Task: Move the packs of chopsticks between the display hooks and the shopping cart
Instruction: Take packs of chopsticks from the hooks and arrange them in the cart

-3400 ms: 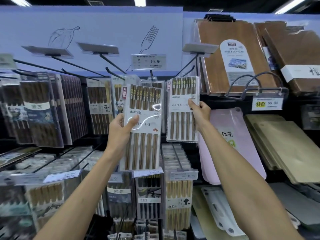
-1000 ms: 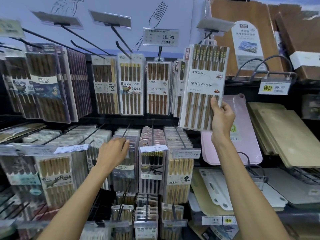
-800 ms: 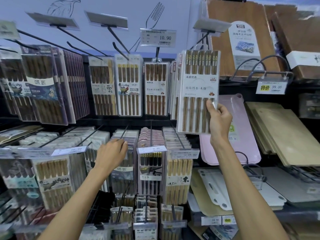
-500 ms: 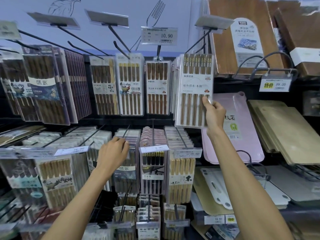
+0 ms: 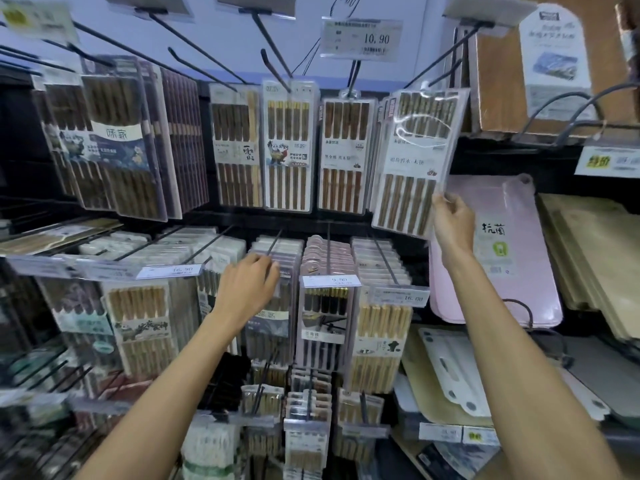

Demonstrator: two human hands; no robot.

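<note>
My right hand (image 5: 452, 221) pinches the lower right corner of a clear pack of brown chopsticks (image 5: 414, 161). The pack hangs tilted, its top at the tip of a black display hook (image 5: 446, 60) on the upper row. My left hand (image 5: 247, 289) rests with curled fingers on the top of a stack of chopstick packs (image 5: 273, 327) on a middle-row hook (image 5: 273, 242). Whether those fingers grip a pack is hidden by the back of the hand. More chopstick packs (image 5: 289, 147) hang on the neighbouring upper hooks. No shopping cart is in view.
A 10.90 price tag (image 5: 362, 38) hangs above the centre. Wooden cutting boards (image 5: 502, 64) stand at upper right, a pink board (image 5: 498, 247) and pale boards (image 5: 595, 258) below them. Further hooks full of packs (image 5: 138, 323) cover the left and lower shelves.
Earlier both hands held packs at the upper hooks. My left hand has since dropped to the middle row. In the last second my right hand lowered its pack onto the upper hook, tilting it.
</note>
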